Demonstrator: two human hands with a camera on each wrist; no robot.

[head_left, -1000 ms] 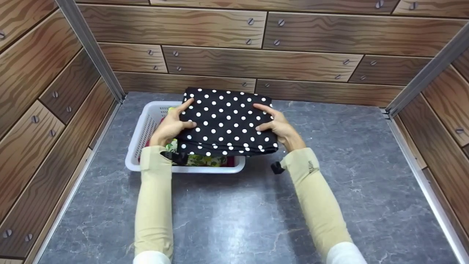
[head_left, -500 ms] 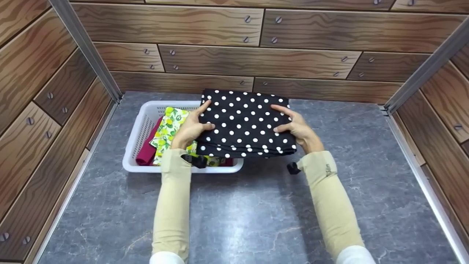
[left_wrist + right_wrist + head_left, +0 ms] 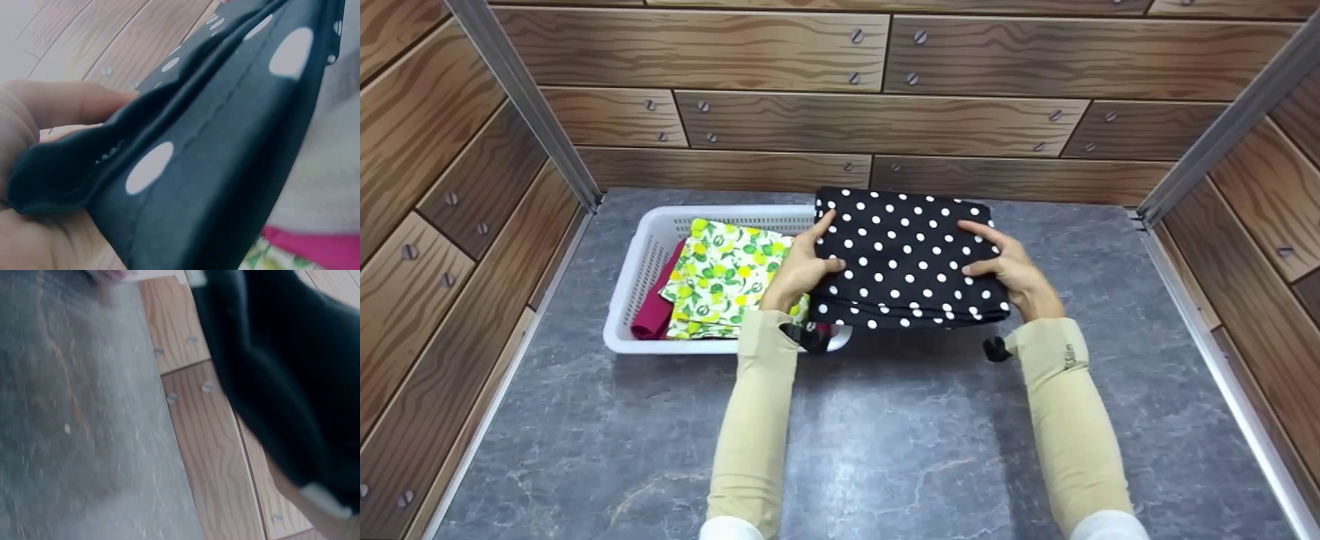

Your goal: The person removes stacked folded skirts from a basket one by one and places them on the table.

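Observation:
A folded black cloth with white polka dots (image 3: 907,255) is held up between both hands, over the right end of a basket and the floor beside it. The left hand (image 3: 804,268) grips its left edge with the thumb on top; the left wrist view shows the folded layers of the cloth (image 3: 185,152) between thumb and fingers. At the right edge, the right hand (image 3: 1011,271) grips the cloth the same way, its other fingers hidden underneath. A folded cloth with a lemon print (image 3: 727,277) lies in the white plastic basket (image 3: 720,346), over a dark red cloth (image 3: 654,311).
Grey marbled flooring (image 3: 885,435) spreads in front of the basket and to its right. Wood-patterned walls (image 3: 780,124) stand at the back and on both sides, with metal strips along their corners and lower edges.
Both hands have carried the polka-dot cloth to the right, away from above the basket. The lemon-print cloth and the dark red cloth have come into fuller view.

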